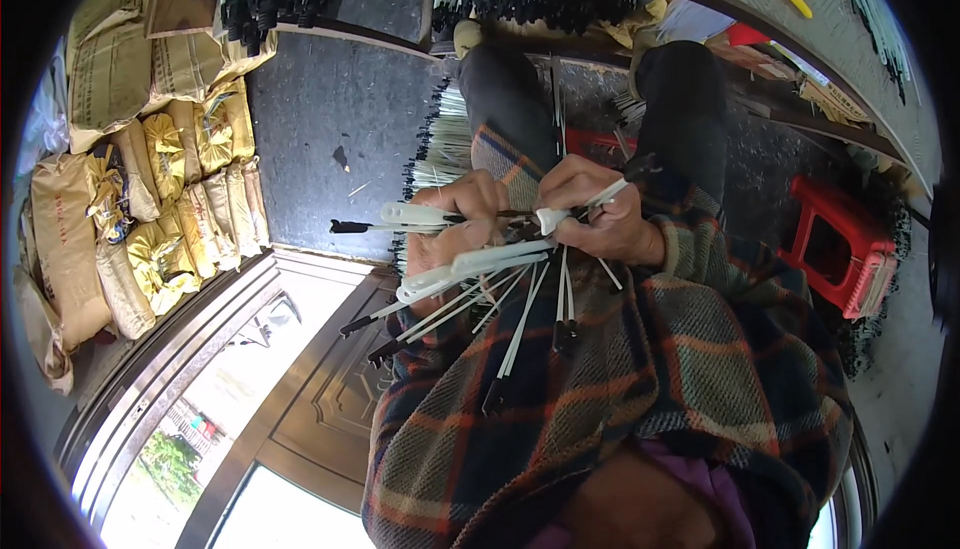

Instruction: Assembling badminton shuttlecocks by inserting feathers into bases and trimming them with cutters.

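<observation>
Near the middle of the frame, I see my left hand (462, 217) with fingers closed round a bunch of white sticks (470, 264). My right hand (598, 219) pinches one white stick (585, 204) just beside it. I think some are gathered, but many more sticks (445, 139) lie on the floor (330, 119) above. At the left sit yellow and tan sacks (160, 199), stacked close. A red stool (845, 244) stands at the right.

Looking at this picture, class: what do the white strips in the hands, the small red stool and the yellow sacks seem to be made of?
White strips: probably plastic; smooth, slightly glossy, thin, with black tips.
Red stool: likely moulded plastic; even colour, ribbed sides.
Yellow sacks: seemingly shiny plastic film; crinkled with bright highlights.
The left hand and right hand grip the strips.
</observation>
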Action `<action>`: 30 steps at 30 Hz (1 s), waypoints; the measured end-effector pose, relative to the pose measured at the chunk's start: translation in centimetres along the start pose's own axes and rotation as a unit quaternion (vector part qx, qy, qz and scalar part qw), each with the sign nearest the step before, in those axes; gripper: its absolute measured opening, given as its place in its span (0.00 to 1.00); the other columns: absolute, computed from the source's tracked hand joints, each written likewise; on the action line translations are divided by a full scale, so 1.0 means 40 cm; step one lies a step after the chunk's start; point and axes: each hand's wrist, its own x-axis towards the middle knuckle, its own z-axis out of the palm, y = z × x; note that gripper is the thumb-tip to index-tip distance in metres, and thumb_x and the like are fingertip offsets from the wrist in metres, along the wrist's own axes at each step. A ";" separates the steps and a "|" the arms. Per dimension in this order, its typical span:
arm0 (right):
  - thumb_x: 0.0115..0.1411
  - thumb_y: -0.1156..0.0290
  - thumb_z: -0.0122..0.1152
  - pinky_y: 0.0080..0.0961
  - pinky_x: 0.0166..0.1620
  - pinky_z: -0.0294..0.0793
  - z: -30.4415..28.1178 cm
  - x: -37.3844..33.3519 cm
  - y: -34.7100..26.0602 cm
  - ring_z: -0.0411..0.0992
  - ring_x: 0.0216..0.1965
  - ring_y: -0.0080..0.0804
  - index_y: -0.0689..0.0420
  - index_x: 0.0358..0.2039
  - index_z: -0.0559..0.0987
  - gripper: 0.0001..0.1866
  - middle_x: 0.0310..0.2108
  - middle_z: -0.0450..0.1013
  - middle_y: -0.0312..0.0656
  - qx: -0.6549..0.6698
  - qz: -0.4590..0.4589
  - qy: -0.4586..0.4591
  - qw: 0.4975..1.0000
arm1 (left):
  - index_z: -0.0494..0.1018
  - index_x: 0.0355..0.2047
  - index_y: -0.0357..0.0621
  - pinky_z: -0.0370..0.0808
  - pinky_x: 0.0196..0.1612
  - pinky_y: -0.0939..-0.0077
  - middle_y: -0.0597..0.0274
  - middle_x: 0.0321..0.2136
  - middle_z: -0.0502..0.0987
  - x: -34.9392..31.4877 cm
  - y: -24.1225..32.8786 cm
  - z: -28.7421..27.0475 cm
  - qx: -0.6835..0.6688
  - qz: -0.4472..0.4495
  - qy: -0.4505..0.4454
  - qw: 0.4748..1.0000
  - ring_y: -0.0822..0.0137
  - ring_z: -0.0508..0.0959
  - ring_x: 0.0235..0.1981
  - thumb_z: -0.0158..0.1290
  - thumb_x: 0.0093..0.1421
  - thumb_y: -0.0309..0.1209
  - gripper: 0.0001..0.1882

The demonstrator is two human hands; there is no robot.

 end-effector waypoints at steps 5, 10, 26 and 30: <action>0.42 0.82 0.59 0.22 0.34 0.70 -0.005 0.004 0.001 0.72 0.32 0.30 0.64 0.29 0.77 0.10 0.31 0.72 0.44 -0.003 0.015 -0.010 1.000 | 0.72 0.17 0.32 0.58 0.22 0.79 0.62 0.14 0.64 0.009 -0.014 -0.017 0.000 0.041 -0.066 0.997 0.72 0.61 0.17 0.57 0.43 0.26 0.08; 0.42 0.81 0.60 0.22 0.33 0.70 -0.023 -0.011 0.010 0.71 0.31 0.29 0.64 0.30 0.77 0.11 0.32 0.71 0.43 -0.002 0.013 -0.012 1.000 | 0.74 0.17 0.31 0.55 0.21 0.79 0.63 0.13 0.64 0.031 -0.023 -0.032 -0.031 -0.004 -0.151 0.988 0.73 0.59 0.16 0.59 0.38 0.25 0.07; 0.44 0.77 0.64 0.23 0.30 0.71 -0.009 0.004 0.009 0.71 0.27 0.30 0.64 0.30 0.77 0.11 0.29 0.71 0.45 -0.009 -0.056 -0.036 0.998 | 0.65 0.13 0.37 0.57 0.20 0.79 0.64 0.15 0.61 0.024 0.002 -0.023 0.013 -0.042 -0.076 0.996 0.72 0.59 0.17 0.54 0.45 0.28 0.11; 0.45 0.77 0.62 0.23 0.30 0.71 -0.012 0.010 0.006 0.71 0.28 0.32 0.64 0.30 0.77 0.10 0.30 0.71 0.46 -0.014 -0.063 -0.040 0.997 | 0.65 0.18 0.36 0.57 0.20 0.79 0.64 0.18 0.60 0.019 -0.023 -0.024 0.051 0.041 -0.056 0.996 0.72 0.60 0.18 0.55 0.52 0.40 0.19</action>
